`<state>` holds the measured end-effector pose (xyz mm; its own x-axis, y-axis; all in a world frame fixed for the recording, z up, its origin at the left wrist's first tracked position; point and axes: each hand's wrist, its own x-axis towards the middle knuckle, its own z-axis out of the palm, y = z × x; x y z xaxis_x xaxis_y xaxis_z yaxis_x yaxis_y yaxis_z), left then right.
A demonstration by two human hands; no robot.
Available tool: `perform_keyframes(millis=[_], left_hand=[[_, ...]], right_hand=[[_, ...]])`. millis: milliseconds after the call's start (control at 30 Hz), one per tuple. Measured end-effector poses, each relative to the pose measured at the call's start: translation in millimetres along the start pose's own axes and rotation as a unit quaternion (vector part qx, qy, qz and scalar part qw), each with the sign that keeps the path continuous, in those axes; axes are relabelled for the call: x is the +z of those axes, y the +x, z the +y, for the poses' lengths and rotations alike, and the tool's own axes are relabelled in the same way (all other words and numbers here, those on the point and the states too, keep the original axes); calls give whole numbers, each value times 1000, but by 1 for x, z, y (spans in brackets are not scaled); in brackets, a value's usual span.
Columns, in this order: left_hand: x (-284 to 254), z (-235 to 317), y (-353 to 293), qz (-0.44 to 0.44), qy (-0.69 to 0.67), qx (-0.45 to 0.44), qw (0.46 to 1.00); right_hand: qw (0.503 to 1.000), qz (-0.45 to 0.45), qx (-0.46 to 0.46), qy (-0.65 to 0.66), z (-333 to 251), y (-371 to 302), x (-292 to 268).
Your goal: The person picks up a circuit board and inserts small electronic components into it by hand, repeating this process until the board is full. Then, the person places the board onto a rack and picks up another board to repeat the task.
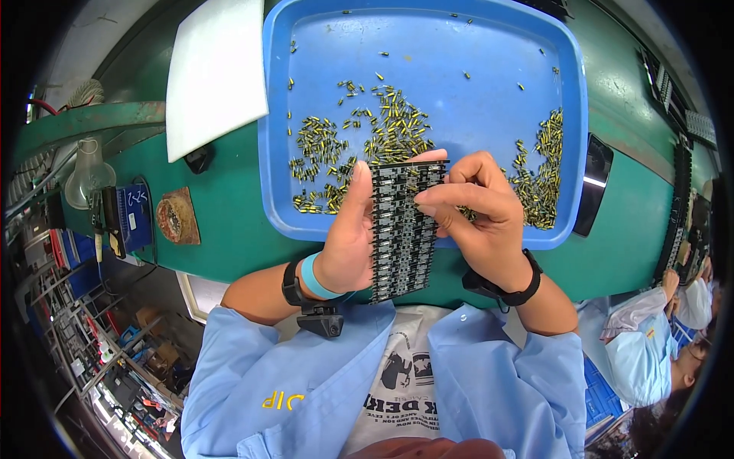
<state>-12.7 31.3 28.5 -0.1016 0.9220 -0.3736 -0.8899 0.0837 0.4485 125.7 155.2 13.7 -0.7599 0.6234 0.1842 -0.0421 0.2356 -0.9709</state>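
My left hand (342, 249) grips a dark circuit board panel (403, 241) along its left side, thumb near the top left corner. Rows of small parts and pins cover the panel, which is held upright over the near edge of a blue tray (424, 38). My right hand (492, 218) is at the panel's upper right, thumb and forefinger pinched together against its face. Whatever they pinch is too small to make out. Behind the panel, many small cylindrical capacitors (397, 122), dark with yellowish-green sides, lie in loose heaps in the tray.
A white foam sheet (218, 76) leans by the tray's left side on the green table (237, 229). Further left are a round brown coil-like piece (177, 216) and a blue box (136, 216). A black phone-like slab (594, 183) lies right; co-workers (646, 348) sit beyond.
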Motion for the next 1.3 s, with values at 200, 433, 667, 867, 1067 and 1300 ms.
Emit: perform_keyframes(millis=[200, 433, 667, 867, 1067, 1300], left_hand=[[2, 0, -2, -8, 33, 8, 999], [-1, 0, -1, -18, 41, 8, 999], [0, 0, -2, -31, 45, 14, 998], [-3, 0, -1, -49, 39, 13, 998], [-3, 0, -1, -74, 25, 11, 997], [-8, -2, 0, -80, -17, 14, 997]], right_hand=[[1000, 6, 2, -18, 1, -3, 4], [1000, 16, 11, -23, 1, -3, 4], [983, -26, -99, -150, -5, 0, -5], [973, -15, -127, -193, -9, 0, -5], [932, -22, -219, -286, -11, -1, -6], [893, -30, -277, -353, -11, -2, -3]])
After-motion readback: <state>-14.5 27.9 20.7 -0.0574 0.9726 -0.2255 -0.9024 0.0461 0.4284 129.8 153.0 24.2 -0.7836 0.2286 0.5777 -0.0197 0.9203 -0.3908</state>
